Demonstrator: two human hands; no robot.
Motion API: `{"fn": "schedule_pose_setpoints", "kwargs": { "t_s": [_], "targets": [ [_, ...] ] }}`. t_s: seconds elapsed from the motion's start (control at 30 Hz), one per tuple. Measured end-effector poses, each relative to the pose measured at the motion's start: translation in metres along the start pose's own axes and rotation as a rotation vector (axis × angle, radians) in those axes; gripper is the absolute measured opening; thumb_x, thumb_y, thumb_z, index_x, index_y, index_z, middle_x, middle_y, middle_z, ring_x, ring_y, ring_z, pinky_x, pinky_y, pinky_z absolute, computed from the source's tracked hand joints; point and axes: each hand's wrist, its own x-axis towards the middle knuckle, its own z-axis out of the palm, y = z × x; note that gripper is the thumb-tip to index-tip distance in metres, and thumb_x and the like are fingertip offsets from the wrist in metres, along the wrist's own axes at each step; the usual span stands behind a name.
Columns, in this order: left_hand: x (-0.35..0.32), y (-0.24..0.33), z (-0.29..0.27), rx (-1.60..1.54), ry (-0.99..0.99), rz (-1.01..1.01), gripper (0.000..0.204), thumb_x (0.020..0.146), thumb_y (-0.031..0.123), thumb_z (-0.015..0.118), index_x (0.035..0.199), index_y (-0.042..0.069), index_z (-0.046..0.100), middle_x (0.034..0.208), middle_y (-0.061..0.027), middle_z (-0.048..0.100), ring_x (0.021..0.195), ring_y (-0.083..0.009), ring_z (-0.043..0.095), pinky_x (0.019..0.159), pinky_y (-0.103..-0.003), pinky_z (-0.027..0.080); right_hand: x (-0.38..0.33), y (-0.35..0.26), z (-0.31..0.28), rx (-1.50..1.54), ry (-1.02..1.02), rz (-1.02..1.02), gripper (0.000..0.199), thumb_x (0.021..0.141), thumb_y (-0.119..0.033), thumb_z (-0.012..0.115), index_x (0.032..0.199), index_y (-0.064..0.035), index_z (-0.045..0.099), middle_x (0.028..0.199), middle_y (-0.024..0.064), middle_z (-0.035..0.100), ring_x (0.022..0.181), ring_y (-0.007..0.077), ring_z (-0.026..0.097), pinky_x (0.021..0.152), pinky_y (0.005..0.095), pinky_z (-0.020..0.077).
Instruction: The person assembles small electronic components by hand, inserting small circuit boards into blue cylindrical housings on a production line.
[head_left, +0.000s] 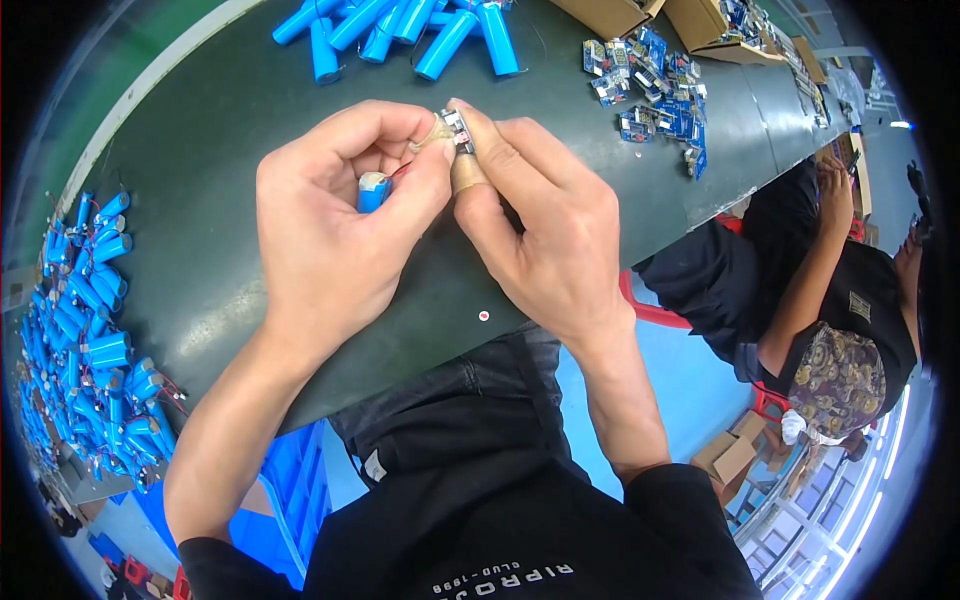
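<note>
Small silver-and-black circuit board (457, 131) is up over the dark green table (190, 270). My left hand (345, 215) and right hand (545, 205) both pinch it, thumbs and fingers clamped on. Just left of the board, a shiny blue battery tube (374, 194) sits in the curl of my left hand. Past the board, to the right, little blue circuit boards (655, 90) lie loose, and an open brown cardboard box (694, 24) has more boards inside. Nearer than the board, low and left, is a blue plastic crate (312, 490); I can't tell what it holds.
</note>
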Motion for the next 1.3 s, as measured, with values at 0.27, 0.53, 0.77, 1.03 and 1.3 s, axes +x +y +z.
{"fn": "schedule_pose_setpoints", "kwargs": {
  "t_s": [0.27, 0.53, 0.77, 1.03, 1.3],
  "targets": [
    [0.001, 0.001, 0.001, -0.057, -0.011, -0.014, 0.010, 0.086, -0.002, 0.067, 0.094, -0.007, 0.067, 0.086, -0.0035, 0.067, 0.074, -0.0047, 0.058, 0.066, -0.019, 0.047, -0.001, -0.003, 0.002, 0.015, 0.037, 0.023, 0.033, 0.082, 0.002, 0.063, 0.115, 0.0022, 0.067, 0.088, 0.0110, 0.064, 0.068, 0.0221, 0.061, 0.062, 0.0295, 0.0494],
    [0.003, -0.009, 0.005, 0.189, 0.064, 0.290, 0.013, 0.080, -0.005, 0.071, 0.092, -0.007, 0.066, 0.081, -0.0057, 0.064, 0.070, -0.0087, 0.059, 0.064, -0.021, 0.048, -0.002, -0.004, -0.001, 0.135, 0.112, 0.106, 0.028, 0.084, 0.001, 0.063, 0.112, 0.0036, 0.067, 0.085, 0.0121, 0.064, 0.068, 0.0192, 0.061, 0.061, 0.0272, 0.0490],
    [0.004, -0.008, 0.010, 0.369, 0.085, 0.422, 0.014, 0.078, -0.006, 0.071, 0.091, -0.005, 0.066, 0.075, -0.0081, 0.062, 0.065, -0.0121, 0.057, 0.059, -0.024, 0.046, -0.003, 0.000, -0.001, 0.145, 0.107, 0.071, 0.029, 0.084, 0.001, 0.062, 0.113, 0.0036, 0.065, 0.081, 0.0108, 0.060, 0.062, 0.0198, 0.056, 0.056, 0.0300, 0.0462],
    [0.005, -0.009, 0.010, 0.421, 0.068, 0.452, 0.014, 0.078, -0.007, 0.070, 0.090, -0.005, 0.065, 0.075, -0.0083, 0.061, 0.064, -0.0135, 0.057, 0.058, -0.024, 0.046, -0.002, 0.006, -0.003, 0.121, 0.049, 0.018, 0.030, 0.083, -0.001, 0.063, 0.113, 0.0039, 0.064, 0.083, 0.0111, 0.059, 0.061, 0.0241, 0.056, 0.055, 0.0326, 0.0464],
    [0.006, -0.008, 0.009, 0.431, 0.044, 0.447, 0.014, 0.077, -0.007, 0.070, 0.090, -0.005, 0.064, 0.074, -0.0083, 0.061, 0.063, -0.0135, 0.056, 0.057, -0.024, 0.045, -0.002, 0.005, -0.003, 0.100, 0.066, 0.007, 0.029, 0.083, -0.002, 0.064, 0.112, 0.0041, 0.064, 0.083, 0.0113, 0.059, 0.064, 0.0258, 0.059, 0.057, 0.0337, 0.0479]
  ]
}}
